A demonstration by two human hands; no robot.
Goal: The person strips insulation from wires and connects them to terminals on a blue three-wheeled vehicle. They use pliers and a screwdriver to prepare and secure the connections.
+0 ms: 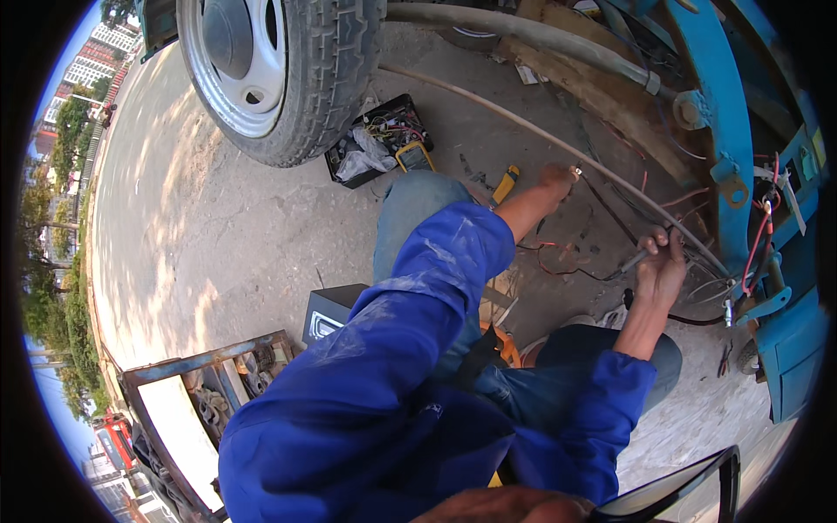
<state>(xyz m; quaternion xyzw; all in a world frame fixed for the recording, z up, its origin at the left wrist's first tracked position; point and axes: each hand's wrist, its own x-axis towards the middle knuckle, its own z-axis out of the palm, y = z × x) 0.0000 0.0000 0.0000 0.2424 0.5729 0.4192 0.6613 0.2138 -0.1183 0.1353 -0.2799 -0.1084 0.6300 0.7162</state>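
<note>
Dark-rimmed glass lens [689, 488] and royal-blue cloth sleeves [375, 322], the left one smudged pale, lie closest to the camera. At lower left, a rust-edged metal box [209, 354] holds loose odds and ends; to its right stands a squarish black box [336, 305] with a silver-trimmed face. Above, a black-tyred wheel [336, 78] with a silvery rim rises beside a black tray [355, 182] of tangled wires, a yellow-cased meter [414, 158] at its corner. Farther right, a yellow-handled tool [506, 184] lies on grey ground near the left wrist.

The left hand [553, 181] is curled narrow, a small shiny piece [575, 173] at its fingertips. From just beside them a thin dark cable [610, 209] slants down and rightward toward the right hand [660, 268]; whether it joins the shiny piece, I cannot tell.

The right hand closes thumb and fingers on a short grey tube [633, 261]. That tube lies down and right of the left hand, well apart from it; the right hand is nearer, touching it. Its long axis slants from lower left to upper right, the lower-left end pointing toward a thin black wire [571, 272] on the ground.

Beyond both hands runs a slim brown rod [610, 176]; far right stands a blue-painted steel frame [728, 105].
</note>
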